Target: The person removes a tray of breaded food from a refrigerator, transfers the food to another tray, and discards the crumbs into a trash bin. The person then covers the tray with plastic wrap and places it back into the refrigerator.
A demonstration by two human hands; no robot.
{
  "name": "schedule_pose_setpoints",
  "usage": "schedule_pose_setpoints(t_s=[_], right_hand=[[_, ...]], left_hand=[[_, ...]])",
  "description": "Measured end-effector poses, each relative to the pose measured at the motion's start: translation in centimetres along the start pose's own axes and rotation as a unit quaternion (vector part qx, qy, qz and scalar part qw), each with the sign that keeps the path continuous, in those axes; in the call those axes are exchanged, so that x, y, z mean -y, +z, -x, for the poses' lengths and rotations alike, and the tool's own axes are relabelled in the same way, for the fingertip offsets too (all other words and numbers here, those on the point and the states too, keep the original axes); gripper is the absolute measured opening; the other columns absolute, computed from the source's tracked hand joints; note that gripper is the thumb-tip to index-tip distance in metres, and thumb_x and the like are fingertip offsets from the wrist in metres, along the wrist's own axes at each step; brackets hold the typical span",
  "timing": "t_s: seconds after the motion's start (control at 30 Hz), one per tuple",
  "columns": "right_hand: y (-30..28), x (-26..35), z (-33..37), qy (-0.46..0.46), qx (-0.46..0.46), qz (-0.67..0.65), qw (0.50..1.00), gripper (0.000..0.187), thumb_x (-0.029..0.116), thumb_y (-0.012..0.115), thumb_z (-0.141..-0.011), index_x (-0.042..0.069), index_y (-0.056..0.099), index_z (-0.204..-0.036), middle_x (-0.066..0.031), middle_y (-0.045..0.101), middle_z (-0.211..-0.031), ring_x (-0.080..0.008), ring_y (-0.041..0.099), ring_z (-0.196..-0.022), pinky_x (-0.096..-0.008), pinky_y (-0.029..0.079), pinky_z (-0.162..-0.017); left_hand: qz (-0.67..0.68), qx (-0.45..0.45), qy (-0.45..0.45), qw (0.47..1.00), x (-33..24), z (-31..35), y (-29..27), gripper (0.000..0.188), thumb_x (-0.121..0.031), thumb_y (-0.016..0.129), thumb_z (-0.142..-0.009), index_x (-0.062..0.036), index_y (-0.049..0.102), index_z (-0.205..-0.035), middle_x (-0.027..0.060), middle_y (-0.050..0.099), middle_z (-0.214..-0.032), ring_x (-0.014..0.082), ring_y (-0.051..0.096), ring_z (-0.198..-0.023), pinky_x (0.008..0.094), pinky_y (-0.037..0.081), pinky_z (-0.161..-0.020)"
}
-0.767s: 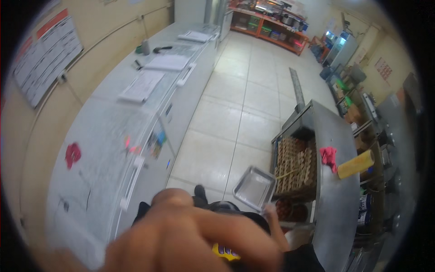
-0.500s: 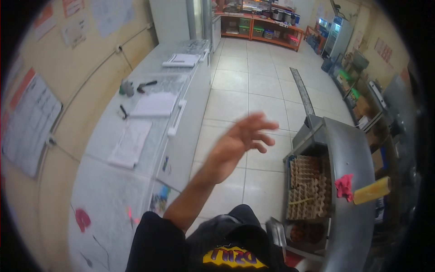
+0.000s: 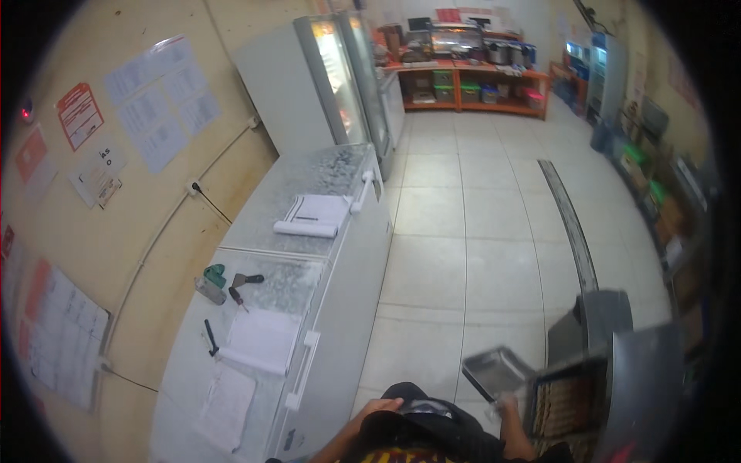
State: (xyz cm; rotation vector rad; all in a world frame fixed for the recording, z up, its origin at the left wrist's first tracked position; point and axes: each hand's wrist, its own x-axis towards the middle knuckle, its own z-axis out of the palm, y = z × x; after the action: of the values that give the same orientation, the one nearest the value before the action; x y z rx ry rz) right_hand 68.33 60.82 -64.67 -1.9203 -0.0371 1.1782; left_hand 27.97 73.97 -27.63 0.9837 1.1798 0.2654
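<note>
A shallow rectangular metal tray point(image 3: 502, 370) is tilted out over the tiled floor. My right hand point(image 3: 507, 407) grips it at its near edge, low in the view; the hand is a little blurred. Close against the front of my black clothing point(image 3: 421, 424) with its yellow print is my left hand point(image 3: 380, 407). Its fingertips reach the black cloth, and most of its fingers are hidden. Right of the tray, brown egg cartons point(image 3: 567, 405) are stacked on a shelf under a metal counter point(image 3: 648, 378).
A long white chest freezer point(image 3: 309, 370) runs along the left wall, bearing papers point(image 3: 262, 339), a scraper point(image 3: 248, 280) and a black-handled tool point(image 3: 211, 338). A grey bin point(image 3: 606, 316) stands right. Glass-door refrigerators point(image 3: 336, 77) and an orange shelf unit point(image 3: 463, 104) stand farther back.
My left arm has come down from its reach over the floor to my body. The tray has swung out into fuller view with my right hand. My view has tilted up.
</note>
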Motion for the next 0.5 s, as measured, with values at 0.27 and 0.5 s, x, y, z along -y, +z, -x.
schedule_pose_setpoints(t_s=[0.27, 0.5], right_hand=[[21.2, 45.1, -3.8, -0.268, -0.007, 0.235, 0.934, 0.038, 0.027, 0.053, -0.076, -0.008, 0.06, -0.089, -0.0246, 0.062, -0.086, -0.0337, 0.061, -0.082, -0.0446, 0.046, -0.075], [26.9, 62.7, -2.1, -0.33, 0.027, 0.183, 0.926, 0.025, 0.02, 0.057, -0.078, -0.004, 0.061, -0.083, -0.0159, 0.062, -0.073, -0.0219, 0.057, -0.067, -0.0402, 0.045, -0.066]], left_hand=[[0.225, 0.007, 0.07, 0.972, -13.3, -26.5, -11.3, 0.041, -0.045, 0.047, -0.093, -0.0127, 0.052, -0.069, -0.005, 0.038, -0.061, 0.0067, 0.034, -0.055, 0.022, 0.026, -0.051], [0.17, 0.046, 0.163, 0.971, -34.2, -52.5, -15.2, 0.045, -0.045, 0.045, -0.093, -0.0113, 0.042, -0.123, 0.0048, 0.054, -0.112, 0.0163, 0.048, -0.1, 0.0333, 0.04, -0.083]])
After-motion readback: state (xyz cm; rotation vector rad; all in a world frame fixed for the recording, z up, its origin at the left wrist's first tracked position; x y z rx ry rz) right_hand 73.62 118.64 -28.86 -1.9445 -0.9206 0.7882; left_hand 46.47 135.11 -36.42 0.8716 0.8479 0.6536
